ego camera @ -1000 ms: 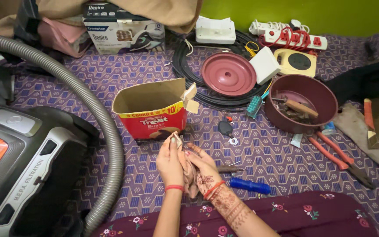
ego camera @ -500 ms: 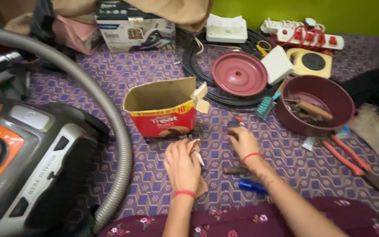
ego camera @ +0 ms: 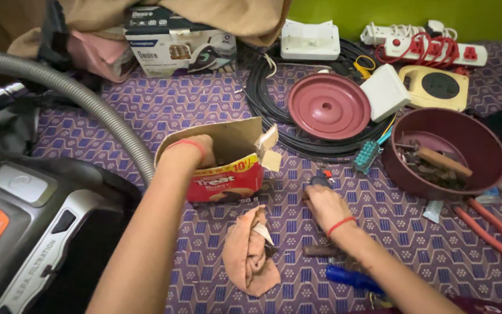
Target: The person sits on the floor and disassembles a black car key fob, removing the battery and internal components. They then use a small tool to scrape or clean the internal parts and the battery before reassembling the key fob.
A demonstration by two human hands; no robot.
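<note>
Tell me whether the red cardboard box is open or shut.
Open: the red cardboard box has its flaps up, and the left hand reaches inside.

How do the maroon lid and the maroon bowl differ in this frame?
The maroon lid is flat, round and bare on top; the maroon bowl is deep and holds scrap pieces. The lid lies on coiled black cable; the bowl sits on the purple cloth. Both share one colour.

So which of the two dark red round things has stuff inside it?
The maroon bowl on the right, past the right hand, holds a wooden-handled tool and dark bits. The other, the round lid lying on the black cable coil, holds nothing.
</note>
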